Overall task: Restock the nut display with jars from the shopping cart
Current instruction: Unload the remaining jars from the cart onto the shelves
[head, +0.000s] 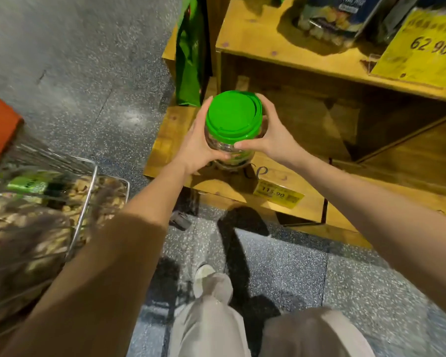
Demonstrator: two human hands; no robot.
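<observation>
Holding a clear jar [224,150] with a green lid [233,114] in both hands, just above the middle of the view, over the front of the lower wooden shelf [165,150] (touching the wood or hovering: impossible to tell). Wrapping the left hand [195,143] round the glass at nine o'clock of the lid, with fingers [208,105] curled to the far side and thumb along the near side. Clasping with the right hand [271,135] at three o'clock, thumb lying across the glass toward six. Showing a yellow price tag [278,195] just below the jar at five o'clock, a bigger price sign [422,47] on the upper shelf [255,39] at two, a green bag [191,55] at twelve, and the wire cart [86,197] at eight o'clock.
</observation>
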